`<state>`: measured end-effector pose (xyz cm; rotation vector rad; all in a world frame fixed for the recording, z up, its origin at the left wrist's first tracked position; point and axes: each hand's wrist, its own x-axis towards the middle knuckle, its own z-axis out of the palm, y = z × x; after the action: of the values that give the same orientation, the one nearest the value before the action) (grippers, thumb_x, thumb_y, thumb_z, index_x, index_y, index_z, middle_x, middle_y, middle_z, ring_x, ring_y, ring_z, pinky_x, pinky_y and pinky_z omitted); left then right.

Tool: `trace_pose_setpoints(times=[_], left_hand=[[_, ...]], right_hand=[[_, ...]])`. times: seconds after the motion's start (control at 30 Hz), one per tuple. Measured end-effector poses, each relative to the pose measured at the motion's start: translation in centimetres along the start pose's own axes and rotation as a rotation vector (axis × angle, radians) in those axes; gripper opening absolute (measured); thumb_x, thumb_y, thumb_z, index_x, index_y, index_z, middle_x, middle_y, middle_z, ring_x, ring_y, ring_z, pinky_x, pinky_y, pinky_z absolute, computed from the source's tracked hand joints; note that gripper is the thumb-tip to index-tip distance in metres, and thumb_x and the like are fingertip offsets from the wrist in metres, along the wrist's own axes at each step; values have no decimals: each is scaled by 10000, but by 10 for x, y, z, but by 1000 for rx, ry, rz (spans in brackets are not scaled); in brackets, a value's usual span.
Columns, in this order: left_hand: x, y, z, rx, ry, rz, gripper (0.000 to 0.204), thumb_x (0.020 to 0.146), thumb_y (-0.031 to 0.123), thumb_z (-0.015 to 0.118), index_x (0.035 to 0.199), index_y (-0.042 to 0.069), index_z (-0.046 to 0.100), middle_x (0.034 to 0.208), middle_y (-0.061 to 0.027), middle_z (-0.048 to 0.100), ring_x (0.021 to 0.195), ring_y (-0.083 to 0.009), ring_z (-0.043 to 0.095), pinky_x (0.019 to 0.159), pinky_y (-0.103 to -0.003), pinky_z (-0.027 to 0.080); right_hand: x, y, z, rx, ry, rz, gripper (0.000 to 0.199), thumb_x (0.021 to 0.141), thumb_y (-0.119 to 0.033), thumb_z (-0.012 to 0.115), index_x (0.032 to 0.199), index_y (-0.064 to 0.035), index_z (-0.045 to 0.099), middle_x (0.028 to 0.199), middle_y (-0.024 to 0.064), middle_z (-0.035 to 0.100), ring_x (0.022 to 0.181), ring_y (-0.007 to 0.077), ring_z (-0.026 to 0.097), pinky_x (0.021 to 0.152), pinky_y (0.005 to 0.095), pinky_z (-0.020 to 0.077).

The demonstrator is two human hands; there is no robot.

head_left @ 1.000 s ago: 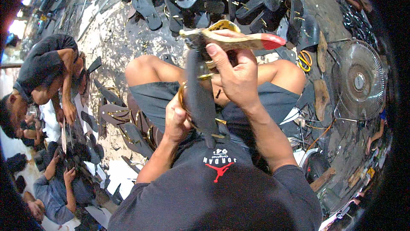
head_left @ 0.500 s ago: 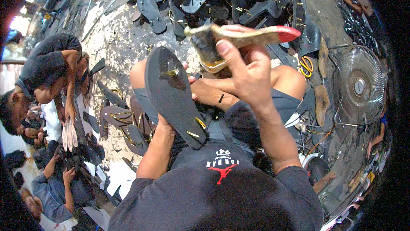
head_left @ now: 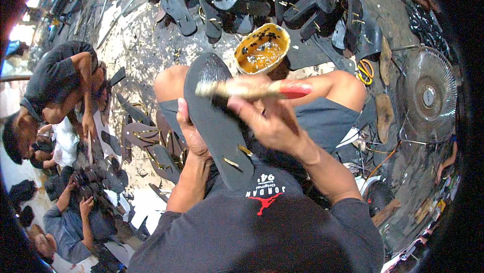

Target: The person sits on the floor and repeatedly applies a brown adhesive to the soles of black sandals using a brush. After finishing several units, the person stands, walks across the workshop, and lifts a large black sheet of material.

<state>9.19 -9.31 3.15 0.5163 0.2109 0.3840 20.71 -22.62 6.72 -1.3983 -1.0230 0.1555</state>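
Head view: left hand (head_left: 193, 136) clasps the sole (head_left: 218, 122), presenting it to the brush (head_left: 247, 89) — which the blurred right hand (head_left: 276, 127) apparently pinches.

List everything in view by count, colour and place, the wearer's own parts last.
Sole: 1, black, centre
Brush: 1, pale with red handle end, over the sole
Tub: 1, yellow, beyond the sole
Sandal pile: many, mostly black, top
Strapped sandals: several, dark with gold straps, left
Fan: 1, grey, right
Wood pieces: 2, brown, beside the fan
White sheets: several, white, lower left
Co-workers: at least 2, dark clothes, left
Shirt: 1, black, bottom
Hands: 2, bare, centre
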Motion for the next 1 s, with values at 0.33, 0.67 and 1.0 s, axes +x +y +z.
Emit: trace_pose_setpoints(times=[0.33, 0.67, 1.0], left_hand=[[-7, -11, 8, -109, 129, 31, 732, 933, 619, 437, 1427, 82, 492, 1393, -140, 567, 1234, -308, 566, 1104, -471, 411], [-25, -12, 7, -285, 14, -40, 861, 900, 704, 439, 1504, 93, 373, 1464, -205, 469, 1240, -460, 532, 937, -635, 523], [-62, -11, -30, 360, 308, -75, 848, 900, 661, 579, 1460, 56, 384, 1314, -175, 588, 1073, -232, 620, 901, -356, 527]], right_hand=[[13, 17, -2, -224, 118, -242, 268, 857, -77, 728, 1118, -56, 674, 1094, 128, 692, 996, 312, 662, 818, 400, 516], [39, 101, -54, -551, -101, 228, 318, 890, -295, 703, 1055, -25, 674, 975, 172, 684, 956, 371, 658, 843, 460, 514], [64, 212, -71, -1108, -544, 369, 288, 833, -325, 750, 1089, -193, 744, 969, 153, 733, 928, 342, 700, 832, 449, 542]])
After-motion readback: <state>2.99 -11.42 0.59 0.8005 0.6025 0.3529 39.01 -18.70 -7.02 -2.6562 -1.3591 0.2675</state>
